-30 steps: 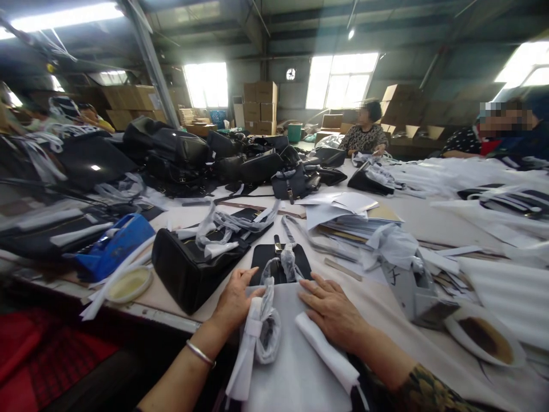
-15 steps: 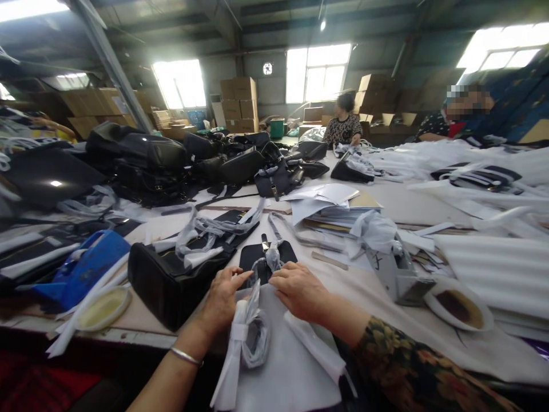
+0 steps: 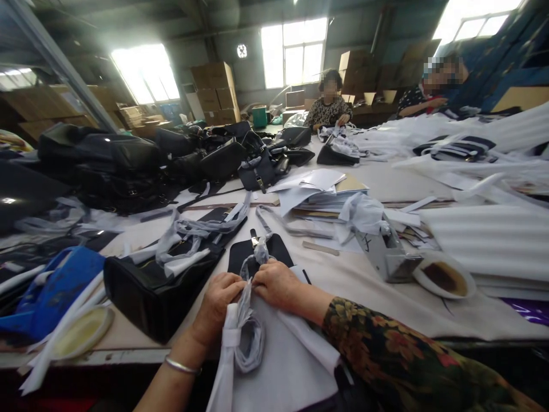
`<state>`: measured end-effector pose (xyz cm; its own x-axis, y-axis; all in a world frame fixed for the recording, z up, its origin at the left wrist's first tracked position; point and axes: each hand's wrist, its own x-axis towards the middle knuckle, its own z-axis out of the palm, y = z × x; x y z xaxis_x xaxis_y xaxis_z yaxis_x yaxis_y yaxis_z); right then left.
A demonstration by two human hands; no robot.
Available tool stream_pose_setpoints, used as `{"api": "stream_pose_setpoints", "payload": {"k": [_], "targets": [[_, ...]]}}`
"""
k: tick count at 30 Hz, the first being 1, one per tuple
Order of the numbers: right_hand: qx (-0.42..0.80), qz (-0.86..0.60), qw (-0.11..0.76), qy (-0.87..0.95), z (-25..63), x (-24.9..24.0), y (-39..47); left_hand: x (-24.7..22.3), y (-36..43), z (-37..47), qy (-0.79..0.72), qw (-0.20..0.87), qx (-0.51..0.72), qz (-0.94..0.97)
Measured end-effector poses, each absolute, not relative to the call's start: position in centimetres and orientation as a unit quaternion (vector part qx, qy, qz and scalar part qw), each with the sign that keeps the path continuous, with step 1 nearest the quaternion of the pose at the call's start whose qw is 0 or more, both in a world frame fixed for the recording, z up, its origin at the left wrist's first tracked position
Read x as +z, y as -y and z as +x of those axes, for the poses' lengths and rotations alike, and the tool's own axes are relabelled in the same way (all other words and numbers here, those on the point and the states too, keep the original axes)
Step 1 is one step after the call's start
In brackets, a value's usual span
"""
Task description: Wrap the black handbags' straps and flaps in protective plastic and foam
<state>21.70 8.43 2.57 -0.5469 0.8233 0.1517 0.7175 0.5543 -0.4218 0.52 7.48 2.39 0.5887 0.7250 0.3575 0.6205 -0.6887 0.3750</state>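
Note:
A dark bag flap (image 3: 278, 249) with a metal clasp lies before me, its lower part covered by a white sheet (image 3: 278, 355). Clear plastic-wrapped strap (image 3: 251, 346) is looped on the sheet, beside a white paper strip (image 3: 230, 337). My left hand (image 3: 221, 300) has its fingers pressed together on the plastic wrap at the flap's lower edge. Close beside it, my right hand (image 3: 274, 280) has its fingers closed on the same wrap. The fingertips are partly hidden.
A black bag (image 3: 141, 292) and a blue holder (image 3: 64, 286) lie left, near a yellow-filled dish (image 3: 81, 332). Papers (image 3: 317, 189), a metal tape dispenser (image 3: 394, 257) and a brown-stained bowl (image 3: 446, 277) are right. Two people sit across the table.
My hands have drawn closer together, and the left fingers have closed on the wrap. The whole view has shifted, with the scene moving left.

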Motion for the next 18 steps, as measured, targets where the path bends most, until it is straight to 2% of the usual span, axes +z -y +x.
{"api": "stream_pose_setpoints", "payload": {"k": [10,18], "targets": [[0.151,-0.485,0.17,0.845,20.8,2.5,-8.0,2.1,-7.0,0.5,-0.44,0.169,0.242,0.848],[0.191,-0.47,0.195,0.839,21.6,3.1,-7.7,1.5,-7.2,0.9,-0.482,0.21,0.258,0.811]]}}
